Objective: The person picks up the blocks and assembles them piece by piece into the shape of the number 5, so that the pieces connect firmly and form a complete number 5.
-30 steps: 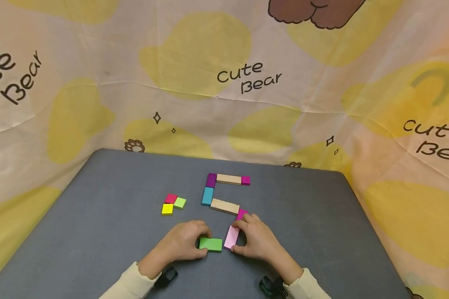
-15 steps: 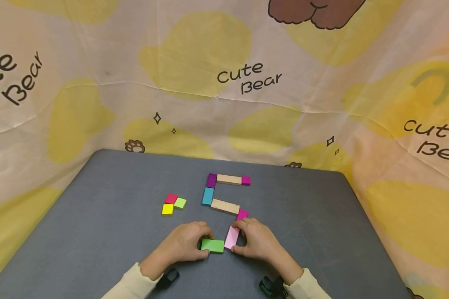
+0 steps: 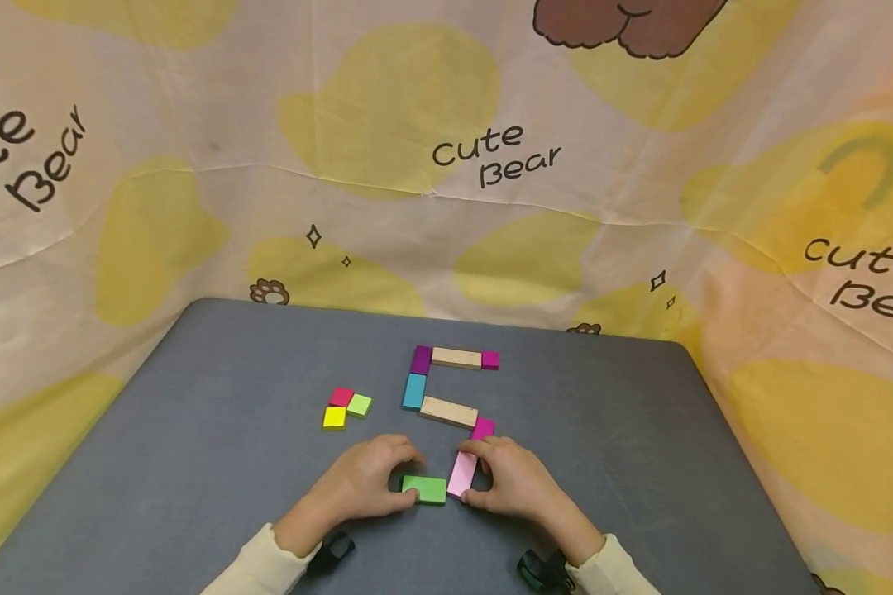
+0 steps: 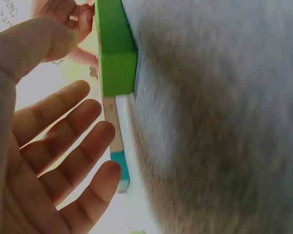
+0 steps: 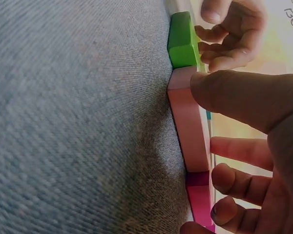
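My left hand (image 3: 372, 478) is at the left end of a green block (image 3: 429, 491) that lies flat on the table. Its fingers are spread and lifted off, with the thumb close to the block's near side; the left wrist view shows the fingers apart from the green block (image 4: 118, 53). With thumb and index finger, my right hand (image 3: 515, 473) pinches a pink block (image 3: 461, 475) at its near and far ends. The green block's right end meets the pink block's near end. Beyond the pink block, partly behind the fingers, lies a magenta block (image 3: 484, 426).
From the magenta block the row runs on through a wooden block (image 3: 449, 411), a teal block (image 3: 414, 392), a purple block (image 3: 421, 359), another wooden block (image 3: 457, 358) and a magenta cube (image 3: 490, 360). At left lie red (image 3: 341, 397), lime (image 3: 360, 405) and yellow (image 3: 334, 419) pieces.
The green block has slid right until it meets the pink block. My left fingers have since loosened and lifted from it. The right hand stays at the pink block.
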Demonstrator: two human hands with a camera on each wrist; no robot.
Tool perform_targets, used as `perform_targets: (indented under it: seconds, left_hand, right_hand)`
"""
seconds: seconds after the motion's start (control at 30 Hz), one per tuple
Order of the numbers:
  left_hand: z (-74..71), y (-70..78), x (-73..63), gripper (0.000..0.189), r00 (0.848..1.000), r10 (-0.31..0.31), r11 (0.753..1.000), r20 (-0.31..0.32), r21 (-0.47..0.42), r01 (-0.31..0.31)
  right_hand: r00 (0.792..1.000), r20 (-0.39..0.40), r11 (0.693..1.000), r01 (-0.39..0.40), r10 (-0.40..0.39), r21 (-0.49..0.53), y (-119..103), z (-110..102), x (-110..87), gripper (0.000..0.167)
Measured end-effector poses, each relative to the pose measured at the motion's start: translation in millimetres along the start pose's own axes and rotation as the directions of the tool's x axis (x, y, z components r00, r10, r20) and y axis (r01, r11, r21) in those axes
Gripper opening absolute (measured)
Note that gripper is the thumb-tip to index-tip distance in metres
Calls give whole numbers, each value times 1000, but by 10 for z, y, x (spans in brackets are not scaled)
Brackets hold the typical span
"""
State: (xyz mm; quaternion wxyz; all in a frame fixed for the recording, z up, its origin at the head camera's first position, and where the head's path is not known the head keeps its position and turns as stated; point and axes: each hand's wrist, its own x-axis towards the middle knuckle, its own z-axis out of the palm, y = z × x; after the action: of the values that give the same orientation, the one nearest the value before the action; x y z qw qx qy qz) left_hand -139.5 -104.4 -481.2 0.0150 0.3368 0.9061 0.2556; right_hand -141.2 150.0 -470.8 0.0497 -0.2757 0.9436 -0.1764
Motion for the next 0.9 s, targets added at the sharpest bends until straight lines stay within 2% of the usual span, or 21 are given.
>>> perform_targets:
  seconds: [0.13, 0.27, 0.37, 0.5, 0.6, 0.7, 0.9]
  left_hand:
    - [-76, -45, -29, 28, 998, -39, 998, -57, 45, 42]
    - [-182, -106, -70, 30, 986, -91, 988, -139, 111, 107]
    - [-264, -175, -109, 32, 968, -128, 973, -217, 160, 165]
    - [-370, -288, -167, 34, 931, -211, 948, -297, 171, 270]
    - [-439, -384, -213, 37, 902, -293, 920, -316, 163, 356]
    - [-493, -482, -261, 40, 880, -360, 894, -309, 157, 421]
    - [-555, -634, -326, 43, 864, -419, 880, -280, 108, 462]
  right_hand:
    - [1000, 16, 1000, -15, 15, 6, 1, -9, 0, 56]
    - [999, 22, 1000, -24, 24, 8, 4, -20, 2, 56]
    - [1000, 20, 1000, -21, 21, 9, 12, -18, 5, 56]
    - [1000, 19, 1000, -17, 17, 6, 22, -11, 4, 56]
    - [1000, 15, 1000, -14, 14, 0, 29, -1, -3, 55]
    - [1000, 10, 1000, -11, 11, -5, 33, 5, -6, 55]
    - [1000, 5, 1000, -14, 14, -3, 29, 3, -2, 56]
